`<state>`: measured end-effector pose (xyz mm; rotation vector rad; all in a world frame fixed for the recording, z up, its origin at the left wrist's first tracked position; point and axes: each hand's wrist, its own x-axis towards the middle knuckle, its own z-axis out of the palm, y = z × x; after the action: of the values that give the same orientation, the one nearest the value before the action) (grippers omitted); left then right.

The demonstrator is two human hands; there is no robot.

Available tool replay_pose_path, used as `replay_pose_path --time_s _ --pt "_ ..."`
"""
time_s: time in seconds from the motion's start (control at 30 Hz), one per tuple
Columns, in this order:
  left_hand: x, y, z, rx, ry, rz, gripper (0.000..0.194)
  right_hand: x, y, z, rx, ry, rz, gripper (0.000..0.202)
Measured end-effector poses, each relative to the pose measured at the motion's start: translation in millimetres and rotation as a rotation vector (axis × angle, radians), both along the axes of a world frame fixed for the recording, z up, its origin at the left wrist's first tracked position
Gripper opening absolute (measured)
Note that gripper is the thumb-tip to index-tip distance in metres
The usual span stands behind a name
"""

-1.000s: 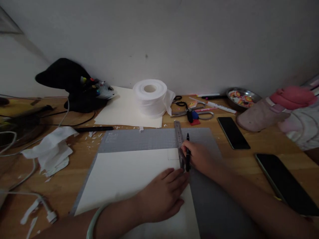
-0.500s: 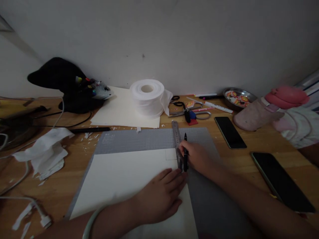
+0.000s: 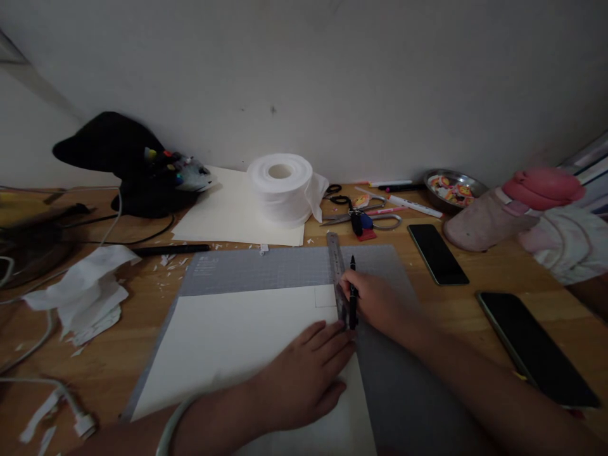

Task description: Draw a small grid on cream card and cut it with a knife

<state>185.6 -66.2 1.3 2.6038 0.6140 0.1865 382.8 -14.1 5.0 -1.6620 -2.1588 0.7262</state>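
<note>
A large cream sheet of paper [image 3: 213, 342] lies on a grey cutting mat [image 3: 256, 269]. Near its top right corner a small rectangle is drawn in thin lines. Along the sheet's right edge runs a metal ruler [image 3: 335, 253], pointing away from me. My left hand [image 3: 308, 373] rests flat on the paper, its fingertips pressing on the near end of the ruler. Closed around a slim black pen [image 3: 353, 297] is my right hand [image 3: 368, 294], beside the ruler's right edge. The pen's narrow end points away from me; whether it touches the ruler I cannot tell.
Behind the mat stand a toilet paper roll [image 3: 280, 190] and scissors [image 3: 337, 219]. Two phones [image 3: 439, 254] lie on the right, near a pink-lidded bottle [image 3: 494, 215] and a metal bowl [image 3: 444, 204]. Crumpled tissue [image 3: 92, 285], paper scraps and a white cable [image 3: 71, 402] are left.
Almost nothing differs. The whole view has shifted very slightly; both hands, the ruler and the pen keep nearly the same places on the paper.
</note>
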Motion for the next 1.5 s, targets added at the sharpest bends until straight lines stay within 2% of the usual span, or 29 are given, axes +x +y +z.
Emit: replay_pose_path --time_s 0.2,0.27,0.37,0.43,0.5,0.63,0.73,0.83,1.0,1.3,1.5 --pt "1 0 0.9 0.035 0.040 0.016 0.049 1 0 -6.9 0.007 0.063 -0.019 0.011" --pt "1 0 0.9 0.041 0.051 0.008 0.051 2 0 -10.1 0.028 0.215 -0.068 0.010" --pt "1 1 0.9 0.040 0.056 0.005 0.052 2 1 -12.1 0.063 0.586 -0.175 0.006" --pt "1 1 1.1 0.035 0.057 0.008 0.052 1 3 -11.7 0.052 0.753 -0.228 0.014" --pt "1 0 1.5 0.029 0.055 0.013 0.052 0 3 -11.3 0.035 0.807 -0.251 0.027" --pt "1 0 1.6 0.020 0.035 0.021 0.051 1 1 -13.1 0.003 0.756 -0.210 0.036" --pt "1 0 0.8 0.019 0.020 0.025 0.049 1 -3 -15.5 -0.004 0.657 -0.132 0.031" --pt "0 0 -0.4 0.021 0.001 0.032 0.048 -1 -5 -17.3 0.062 0.557 -0.081 0.022" --pt "0 0 -0.9 0.025 -0.018 0.033 0.046 -5 -6 -17.2 0.186 0.450 -0.082 0.015" --pt "2 0 -0.4 0.017 0.002 0.023 0.050 -6 -5 -10.0 0.144 0.386 -0.048 0.014" --pt "1 0 -0.1 0.009 0.004 0.021 0.051 -5 -5 -12.6 0.121 0.396 -0.034 0.014"
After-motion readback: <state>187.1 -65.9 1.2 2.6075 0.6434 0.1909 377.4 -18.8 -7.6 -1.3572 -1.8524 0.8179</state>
